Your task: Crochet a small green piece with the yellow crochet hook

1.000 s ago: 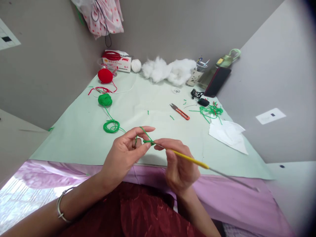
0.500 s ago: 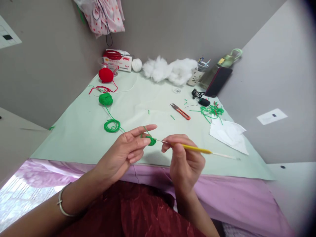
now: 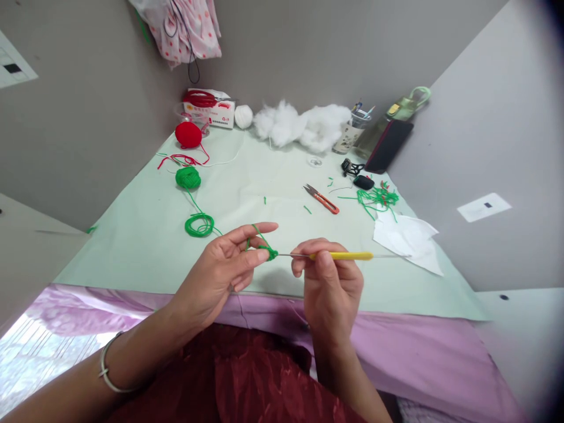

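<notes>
- Green crochet piece (image 3: 272,255): held up over the near part of the surface (image 3: 282,182), at the left fingertips. Its right edge meets the metal shaft of the yellow-handled hook (image 3: 346,256).
- Left hand (image 3: 222,270): thumb and fingers pinched on the green crochet piece; index finger extended, apart from the pinch, with the working yarn (image 3: 261,236) passing over it.
- Right hand (image 3: 333,288): closed around the yellow-handled hook in a pen-like grip. The shaft lies nearly level, pointing toward the left hand.
- Yarn supply: the loose coil (image 3: 199,234) and green ball (image 3: 188,177) lie on the surface to the left, joined by a strand.
- Fault, lost loop: probable cause, drawing the hook too far right. Whether its tip sits inside a loop cannot be told; the contact is too small.
- Fault, uneven tension: probable cause, the index finger dropping and letting the working yarn go slack or slide off.
- Fault, split strand: probable cause, the narrow tip piercing yarn instead of a gap.
- Fault, snagged feed: probable cause, overlapping turns of the loose coil tightening when pulled.
- Fault, twisted work: probable cause, a weak pinch on so small an edge.
</notes>
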A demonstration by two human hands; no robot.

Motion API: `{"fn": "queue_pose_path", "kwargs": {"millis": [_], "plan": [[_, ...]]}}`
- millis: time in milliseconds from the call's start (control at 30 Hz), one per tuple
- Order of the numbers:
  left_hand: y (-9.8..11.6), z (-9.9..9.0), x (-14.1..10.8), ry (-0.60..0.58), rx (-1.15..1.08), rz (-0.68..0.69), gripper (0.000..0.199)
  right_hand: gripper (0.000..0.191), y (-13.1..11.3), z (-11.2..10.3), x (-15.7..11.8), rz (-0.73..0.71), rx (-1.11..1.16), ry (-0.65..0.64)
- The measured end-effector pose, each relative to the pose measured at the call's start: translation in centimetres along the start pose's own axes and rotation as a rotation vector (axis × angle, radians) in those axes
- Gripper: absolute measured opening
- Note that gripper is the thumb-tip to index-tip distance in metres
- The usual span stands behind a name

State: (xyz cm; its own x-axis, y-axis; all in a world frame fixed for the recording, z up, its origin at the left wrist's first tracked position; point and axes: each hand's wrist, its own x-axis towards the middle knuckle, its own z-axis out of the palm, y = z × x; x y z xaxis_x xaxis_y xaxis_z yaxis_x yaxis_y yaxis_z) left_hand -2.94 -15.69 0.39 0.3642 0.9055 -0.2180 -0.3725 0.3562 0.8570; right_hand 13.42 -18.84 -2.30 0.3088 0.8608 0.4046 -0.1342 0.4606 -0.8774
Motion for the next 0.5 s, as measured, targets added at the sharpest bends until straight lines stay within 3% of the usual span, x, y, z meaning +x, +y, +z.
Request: {"fn": "queue_pose_path", "kwargs": {"millis": [167, 300, 400, 500], "plan": [[-0.5, 0.5, 0.0, -0.058, -0.014, -0.025, 0.031, 0.018, 0.5, 0.4, 0.0, -0.075, -0.137, -0.066], [-0.6, 0.7, 0.1, 0.02, -0.054, 0.011, 0.034, 0.028, 1.1, 0.5, -0.8, -0.286, -0.388, -0.067], [-0.5, 0.5, 0.3, -0.02, -0.129, -0.082, 0.034, 0.037, 1.4, 0.2, -0.9, -0.461, -0.548, -0.096], [-0.3, 0.0, 0.6, -0.056, -0.196, -0.135, 0.028, 0.026, 1.1, -0.1, -0.4, -0.337, -0.438, -0.041]]}}
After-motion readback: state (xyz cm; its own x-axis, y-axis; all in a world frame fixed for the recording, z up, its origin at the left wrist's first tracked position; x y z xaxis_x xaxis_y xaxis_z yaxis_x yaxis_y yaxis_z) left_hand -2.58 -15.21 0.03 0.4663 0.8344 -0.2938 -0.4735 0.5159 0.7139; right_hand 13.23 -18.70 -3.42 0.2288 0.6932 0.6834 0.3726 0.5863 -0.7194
